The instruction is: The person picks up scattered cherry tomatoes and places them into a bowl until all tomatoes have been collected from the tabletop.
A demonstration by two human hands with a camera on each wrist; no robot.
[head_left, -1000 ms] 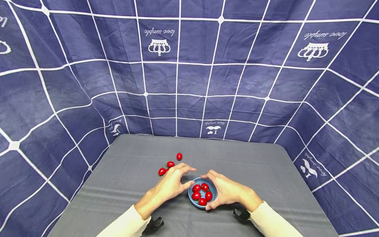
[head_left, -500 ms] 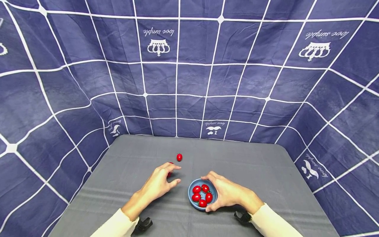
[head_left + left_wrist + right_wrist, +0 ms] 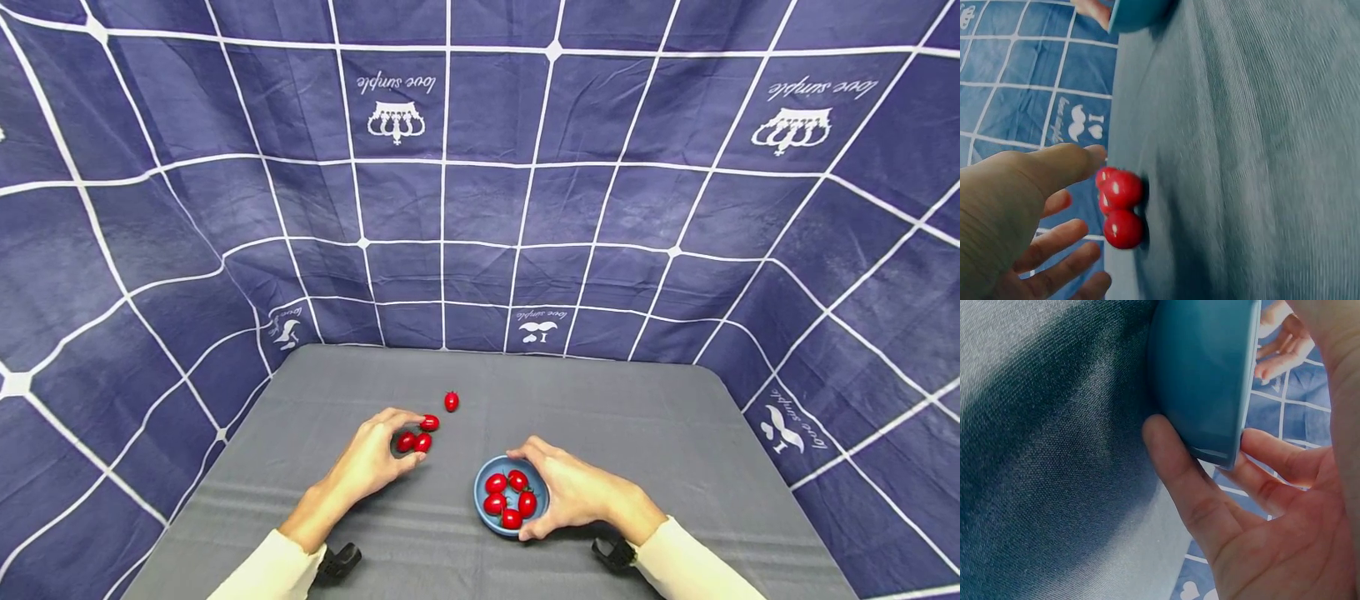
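My left hand (image 3: 372,450) hovers with thumb and fingers spread around a cluster of cherry tomatoes (image 3: 423,442) on the cloth. In the left wrist view, the thumb is right by these red cherry tomatoes (image 3: 1124,229), and nothing is pinched. My right hand (image 3: 573,487) holds a small blue bowl (image 3: 481,505) by its right side, thumb at the near rim and fingers at the far rim. Inside the bowl lie several cherry tomatoes (image 3: 496,503). From the right wrist, the bowl (image 3: 1200,381) shows its smooth outer wall, with fingers (image 3: 1179,481) against it.
One more cherry tomato (image 3: 451,402) lies alone beyond the cluster. A grey cloth (image 3: 600,400) covers the table, and blue curtains with white grid lines (image 3: 480,200) rise at the back and both sides. Each wrist carries a black strap device (image 3: 339,563).
My left hand has moved left, away from the bowl and over to the tomato cluster, its fingers now around the cluster. The right hand has stayed at the bowl.
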